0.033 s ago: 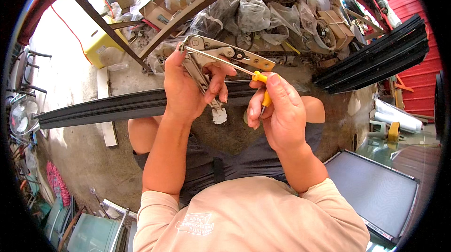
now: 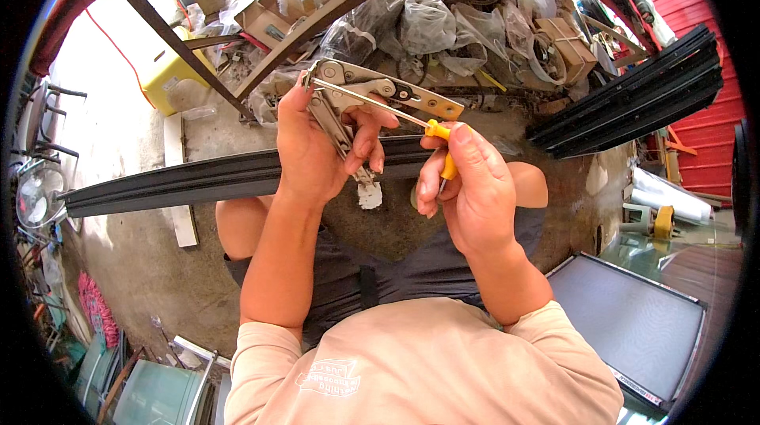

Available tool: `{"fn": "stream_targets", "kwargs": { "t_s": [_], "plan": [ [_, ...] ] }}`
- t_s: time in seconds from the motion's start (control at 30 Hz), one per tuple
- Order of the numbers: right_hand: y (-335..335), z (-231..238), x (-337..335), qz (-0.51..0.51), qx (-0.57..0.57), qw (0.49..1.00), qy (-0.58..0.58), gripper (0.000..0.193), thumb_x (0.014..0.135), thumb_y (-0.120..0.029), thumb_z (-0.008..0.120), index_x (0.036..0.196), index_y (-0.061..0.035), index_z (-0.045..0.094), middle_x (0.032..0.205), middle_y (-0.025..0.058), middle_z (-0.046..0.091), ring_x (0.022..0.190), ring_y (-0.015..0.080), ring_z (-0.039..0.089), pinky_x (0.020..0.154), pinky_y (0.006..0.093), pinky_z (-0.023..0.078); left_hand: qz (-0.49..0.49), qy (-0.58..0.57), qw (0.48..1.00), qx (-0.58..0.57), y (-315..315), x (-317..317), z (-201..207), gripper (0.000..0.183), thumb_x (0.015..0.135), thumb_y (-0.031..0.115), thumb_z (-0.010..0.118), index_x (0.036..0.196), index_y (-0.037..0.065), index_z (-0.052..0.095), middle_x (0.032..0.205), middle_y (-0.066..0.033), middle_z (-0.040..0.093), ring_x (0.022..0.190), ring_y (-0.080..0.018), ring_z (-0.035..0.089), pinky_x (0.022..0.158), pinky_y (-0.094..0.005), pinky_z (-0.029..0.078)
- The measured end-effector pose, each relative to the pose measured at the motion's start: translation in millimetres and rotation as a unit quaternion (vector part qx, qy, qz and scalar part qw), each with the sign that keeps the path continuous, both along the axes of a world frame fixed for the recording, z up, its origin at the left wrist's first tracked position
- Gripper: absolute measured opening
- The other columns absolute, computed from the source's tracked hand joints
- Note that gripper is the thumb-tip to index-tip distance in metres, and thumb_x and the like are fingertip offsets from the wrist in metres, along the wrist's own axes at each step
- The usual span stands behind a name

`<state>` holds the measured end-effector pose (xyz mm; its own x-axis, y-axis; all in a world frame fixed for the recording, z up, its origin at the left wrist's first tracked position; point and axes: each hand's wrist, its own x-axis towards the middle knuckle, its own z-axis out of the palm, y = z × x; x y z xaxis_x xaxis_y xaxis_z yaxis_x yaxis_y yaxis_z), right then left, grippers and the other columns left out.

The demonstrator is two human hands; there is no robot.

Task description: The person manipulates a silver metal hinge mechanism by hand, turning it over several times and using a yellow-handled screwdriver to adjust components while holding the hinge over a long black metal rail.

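My left hand (image 2: 311, 157) is closed around a metal window hinge (image 2: 423, 98) with riveted, folding arms, held up in front of my knees. One arm of the hinge stretches to the right, and another runs down through my fingers. In my right hand (image 2: 484, 197) is a screwdriver (image 2: 437, 130) with a yellow handle. Its long shaft crosses in front of the hinge, and the tip is by the hinge's left end, close to my left thumb. Whether the tip touches a screw is too small to tell. Behind both hands lies a long black profile (image 2: 178, 183).
More black profiles (image 2: 633, 100) lean at the right near a red corrugated wall (image 2: 704, 160). A framed mesh panel (image 2: 629, 322) lies at the lower right. Brown metal bars (image 2: 317, 17) cross ahead, before plastic bags and cardboard boxes. A yellow container (image 2: 170, 72) stands at the left.
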<state>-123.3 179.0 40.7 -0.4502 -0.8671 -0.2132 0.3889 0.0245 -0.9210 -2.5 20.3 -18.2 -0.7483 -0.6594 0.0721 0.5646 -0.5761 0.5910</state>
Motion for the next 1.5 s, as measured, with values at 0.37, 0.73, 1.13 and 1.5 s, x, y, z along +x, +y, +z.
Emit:
{"fn": "stream_targets", "kwargs": {
  "t_s": [0.37,0.73,1.13,1.5],
  "plan": [
    [0.6,-1.5,0.5,-0.006,0.003,1.0,0.008,0.046,0.115,-0.043,0.048,0.119,0.0003,0.064,0.073,0.0078,0.068,0.058,0.0154,0.064,0.054,0.0265,0.05,-0.001,0.006,1.0,-0.013,0.4,0.4,-0.5,0.072,0.107,0.052,0.027,0.11,-0.006,0.07,0.079,-0.0222,0.072,0.039,-0.0157,0.043,0.046,-0.0359,0.054],
    [1.0,0.9,-2.2,0.016,0.032,0.998,-0.045,0.047,0.115,-0.044,0.047,0.116,0.0005,0.063,0.07,0.0083,0.066,0.056,0.0161,0.062,0.051,0.0272,0.048,0.015,-0.013,0.999,-0.045,0.8,1.0,-0.4,0.078,0.109,0.055,0.023,0.107,-0.006,0.071,0.074,-0.0203,0.07,0.04,-0.0151,0.044,0.046,-0.0346,0.053],
    [5.9,1.8,-7.6,0.019,0.014,0.997,-0.069,0.042,0.116,-0.038,0.047,0.111,0.0007,0.063,0.063,0.006,0.057,0.052,0.0168,0.055,0.05,0.0292,0.046,0.005,-0.098,0.989,-0.112,0.8,5.4,8.6,0.087,0.108,0.06,0.02,0.096,-0.006,0.075,0.057,-0.0079,0.059,0.042,-0.0138,0.045,0.049,-0.0318,0.049],
    [1.9,-10.0,-3.1,-0.05,0.026,0.997,-0.056,0.046,0.115,-0.045,0.047,0.101,-0.0037,0.06,0.063,0.001,0.047,0.052,0.0134,0.046,0.05,0.028,0.04,0.052,-0.148,0.974,-0.161,10.9,-2.7,-1.1,0.091,0.107,0.071,0.023,0.102,-0.004,0.074,0.059,-0.0031,0.053,0.046,-0.0127,0.044,0.049,-0.0307,0.045]
  ]
}}
